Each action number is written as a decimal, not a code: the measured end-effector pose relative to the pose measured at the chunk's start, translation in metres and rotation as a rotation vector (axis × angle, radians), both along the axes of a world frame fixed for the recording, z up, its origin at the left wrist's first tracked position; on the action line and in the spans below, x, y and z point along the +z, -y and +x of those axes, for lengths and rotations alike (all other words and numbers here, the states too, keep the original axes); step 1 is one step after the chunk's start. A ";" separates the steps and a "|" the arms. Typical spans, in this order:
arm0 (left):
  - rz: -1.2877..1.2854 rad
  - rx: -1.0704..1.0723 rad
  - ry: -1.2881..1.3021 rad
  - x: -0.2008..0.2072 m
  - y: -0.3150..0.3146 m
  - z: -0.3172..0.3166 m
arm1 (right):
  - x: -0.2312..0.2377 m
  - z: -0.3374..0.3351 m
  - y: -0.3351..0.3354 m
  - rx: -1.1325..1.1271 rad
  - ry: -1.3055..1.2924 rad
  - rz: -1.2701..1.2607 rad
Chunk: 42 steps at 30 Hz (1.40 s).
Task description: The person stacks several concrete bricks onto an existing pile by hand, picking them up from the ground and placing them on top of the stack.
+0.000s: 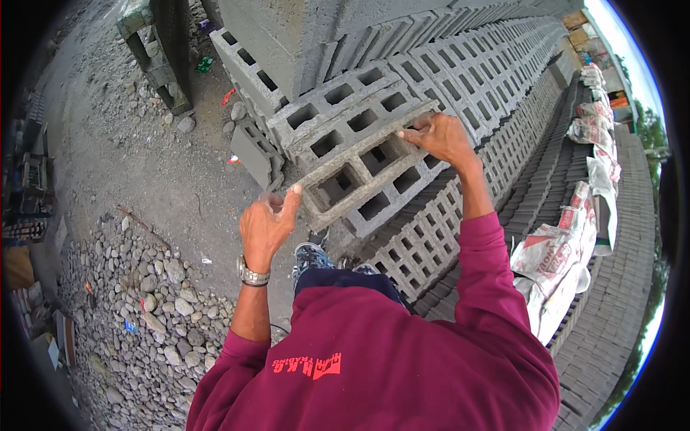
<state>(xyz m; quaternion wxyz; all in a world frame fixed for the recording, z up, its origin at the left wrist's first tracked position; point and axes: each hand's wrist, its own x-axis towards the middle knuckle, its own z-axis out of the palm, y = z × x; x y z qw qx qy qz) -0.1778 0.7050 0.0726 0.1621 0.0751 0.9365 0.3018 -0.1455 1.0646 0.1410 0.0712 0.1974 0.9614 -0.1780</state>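
A grey hollow concrete block is held out in front of me, tilted, its open cores facing up. My left hand grips its near left end, thumb on the upper edge and a watch on the wrist. At the other end, my right hand is closed on the block's far right corner, with the thumb by the rim. Behind and below it, a stack of similar hollow blocks shows rows of square holes. Whether the held block touches the stack cannot be made out.
Long rows of stacked blocks run away to the upper right. White and red sacks lie along the right side. Rounded stones cover the ground at lower left. A broken block piece leans beside the stack.
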 end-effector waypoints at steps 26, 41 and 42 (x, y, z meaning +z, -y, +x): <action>-0.246 -0.497 -0.262 -0.004 -0.090 -0.033 | -0.066 -0.047 -0.067 0.649 -0.175 0.407; -0.345 -0.479 -0.205 0.014 -0.095 -0.024 | -0.014 0.037 -0.103 0.185 -0.605 -0.014; -0.308 -0.443 -0.280 0.019 -0.084 -0.021 | -0.014 0.062 -0.104 0.048 -0.643 -0.167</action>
